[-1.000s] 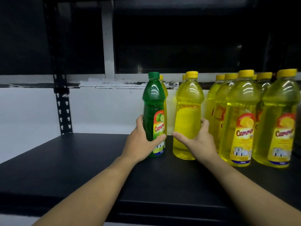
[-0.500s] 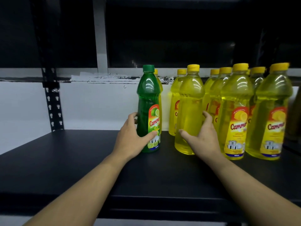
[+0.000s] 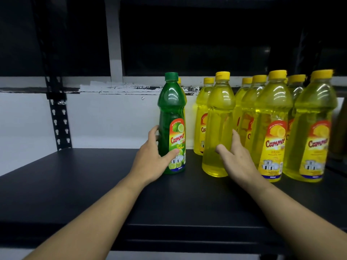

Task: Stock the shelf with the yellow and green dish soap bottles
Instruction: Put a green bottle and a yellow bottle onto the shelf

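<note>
A green dish soap bottle [image 3: 171,117] with a green cap stands upright on the black shelf [image 3: 75,184]. My left hand [image 3: 152,158] grips its lower half, thumb across the label. Just to its right stands a yellow dish soap bottle [image 3: 218,117] with its label turned away; my right hand [image 3: 234,158] holds its lower part, thumb in front and fingers behind. Several more yellow bottles [image 3: 272,124] stand in rows to the right and behind. A yellow cap shows partly behind the green bottle.
The shelf's left half is bare black board. A black perforated upright post [image 3: 58,113] stands at the back left against a white wall [image 3: 105,119]. A grey vertical bar [image 3: 114,38] rises above, with a dark space behind it.
Both hands keep their hold on the two bottles. The yellow bottle has shifted slightly right, toward the other yellow bottles. The camera has moved a little closer.
</note>
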The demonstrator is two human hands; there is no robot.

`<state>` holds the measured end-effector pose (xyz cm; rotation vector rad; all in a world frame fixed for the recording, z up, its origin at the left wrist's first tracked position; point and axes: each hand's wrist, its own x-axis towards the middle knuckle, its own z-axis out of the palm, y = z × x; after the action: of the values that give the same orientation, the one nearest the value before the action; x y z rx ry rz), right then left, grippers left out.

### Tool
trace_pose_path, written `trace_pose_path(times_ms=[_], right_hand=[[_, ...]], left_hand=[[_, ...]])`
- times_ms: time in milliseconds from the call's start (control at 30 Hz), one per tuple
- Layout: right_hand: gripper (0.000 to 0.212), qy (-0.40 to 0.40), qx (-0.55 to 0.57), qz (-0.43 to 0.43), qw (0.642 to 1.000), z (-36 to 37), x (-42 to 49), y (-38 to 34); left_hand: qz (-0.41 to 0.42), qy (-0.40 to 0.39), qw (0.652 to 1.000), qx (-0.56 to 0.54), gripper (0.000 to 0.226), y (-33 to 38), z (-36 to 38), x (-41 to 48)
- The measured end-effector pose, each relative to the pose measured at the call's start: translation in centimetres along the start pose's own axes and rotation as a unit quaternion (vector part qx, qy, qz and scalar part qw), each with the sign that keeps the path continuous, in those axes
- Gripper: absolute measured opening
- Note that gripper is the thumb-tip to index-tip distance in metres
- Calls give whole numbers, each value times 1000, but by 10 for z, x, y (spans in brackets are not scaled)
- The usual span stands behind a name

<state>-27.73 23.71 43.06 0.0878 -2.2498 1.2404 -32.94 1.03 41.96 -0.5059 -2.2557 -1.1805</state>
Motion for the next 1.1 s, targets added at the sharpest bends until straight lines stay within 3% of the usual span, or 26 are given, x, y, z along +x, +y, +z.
trace_pose_path(times_ms=[200,267,400,467,567,667,733,900,1100], right_hand=[[112,20,-75,-31,996,7,1,3],[100,21,-84,-39,995,7,2,4],[54,1,-11,-57,998,6,-1,1],[46,-3,3,-72,997,5,-2,-2],[58,12,-10,-60,998,6,-3,-1],[99,46,-65,-38,996,10,0,3],[113,63,-92,-31,993,11,1,5],[93,38,-84,-22,995,11,5,7],[94,4,-54,-40,998,13,4,10]], left_hand=[[4,19,1000,9,88,-3,1,1],[12,30,999,15,87,-4,1,1],[26,59,997,40,84,-4,0,2],[32,59,997,41,83,-5,0,2],[34,51,997,41,83,-7,0,2],[19,40,999,26,83,-9,1,4],[9,27,1000,5,80,-9,2,4],[20,20,1000,5,85,-8,3,2],[44,28,995,81,106,-13,6,3]])
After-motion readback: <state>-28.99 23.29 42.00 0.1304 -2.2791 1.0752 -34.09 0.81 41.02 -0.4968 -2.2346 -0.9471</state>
